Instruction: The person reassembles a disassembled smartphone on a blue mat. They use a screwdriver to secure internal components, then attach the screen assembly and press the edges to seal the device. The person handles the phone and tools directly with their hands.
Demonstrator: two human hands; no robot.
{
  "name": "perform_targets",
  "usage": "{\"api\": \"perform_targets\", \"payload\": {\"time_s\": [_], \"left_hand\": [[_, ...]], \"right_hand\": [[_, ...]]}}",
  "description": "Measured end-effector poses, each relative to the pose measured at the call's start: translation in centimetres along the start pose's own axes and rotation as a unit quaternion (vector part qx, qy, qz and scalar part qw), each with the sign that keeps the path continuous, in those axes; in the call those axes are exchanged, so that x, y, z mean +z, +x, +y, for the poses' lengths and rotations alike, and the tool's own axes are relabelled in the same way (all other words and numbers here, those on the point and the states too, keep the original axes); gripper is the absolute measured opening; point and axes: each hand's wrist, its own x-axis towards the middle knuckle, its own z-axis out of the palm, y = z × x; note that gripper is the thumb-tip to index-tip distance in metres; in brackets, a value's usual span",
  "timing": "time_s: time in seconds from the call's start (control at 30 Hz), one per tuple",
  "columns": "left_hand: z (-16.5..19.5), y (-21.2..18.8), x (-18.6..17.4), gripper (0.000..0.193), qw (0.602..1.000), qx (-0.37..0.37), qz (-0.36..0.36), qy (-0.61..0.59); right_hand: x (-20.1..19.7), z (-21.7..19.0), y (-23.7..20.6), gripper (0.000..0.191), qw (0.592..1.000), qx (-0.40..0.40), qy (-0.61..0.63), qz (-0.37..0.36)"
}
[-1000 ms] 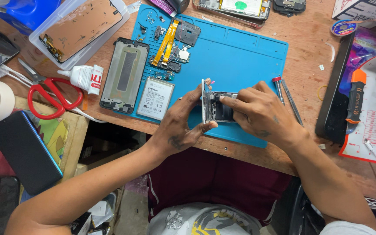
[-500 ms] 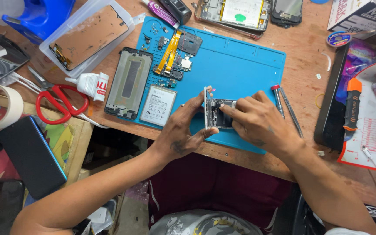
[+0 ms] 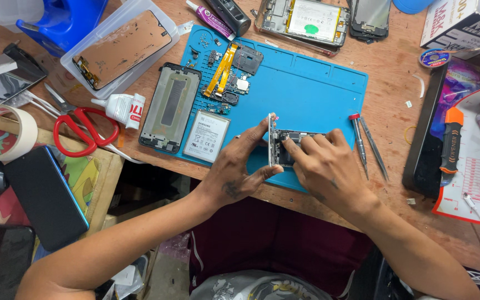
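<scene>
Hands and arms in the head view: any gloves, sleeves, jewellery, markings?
Both bare. The left hand has no glove, and a small dark mark, perhaps a tattoo, near the wrist. The right hand is gloveless too, with small dark marks on its back. Forearms are uncovered, no sleeves in view. No watch, ring or bracelet visible.

Matt blue rubbery mat [image 3: 312, 83] on rough bare wooden bench [image 3: 390, 83]; glossy red plastic scissor handles [image 3: 84, 133]

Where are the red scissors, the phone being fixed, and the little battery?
scissors [image 3: 87, 132]: head view, on the red handle loops.
phone [image 3: 282, 150]: head view, on its open inside, between both hands.
battery [image 3: 206, 135]: head view, on its white label, on the mat's left edge.
</scene>
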Motion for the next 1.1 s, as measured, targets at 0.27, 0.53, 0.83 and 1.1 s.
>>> {"api": "perform_targets", "payload": {"time_s": [0.27, 0.53, 0.83, 1.1], "left_hand": [[-0.2, 0.1, 0.1, 0.091, 1.0, 0.004, 0.004, 0.01], [-0.2, 0.1, 0.1, 0.09, 1.0, 0.009, 0.004, 0.011], [-0.3, -0.1, 0.4, 0.091, 1.0, 0.012, 0.005, 0.016], [-0.2, 0.0, -0.2, 0.091, 1.0, 0.005, 0.004, 0.019]], "right_hand": [[0.3, -0.1, 0.2, 0.044, 0.999, -0.007, -0.026, -0.03], [0.2, 0.3, 0.4, 0.041, 0.998, -0.019, -0.021, -0.05], [1.2, 0.8, -0.1, 0.036, 0.999, -0.006, 0.04, 0.024], [1.0, 0.4, 0.2, 0.035, 0.993, 0.02, 0.113, 0.026]]}}
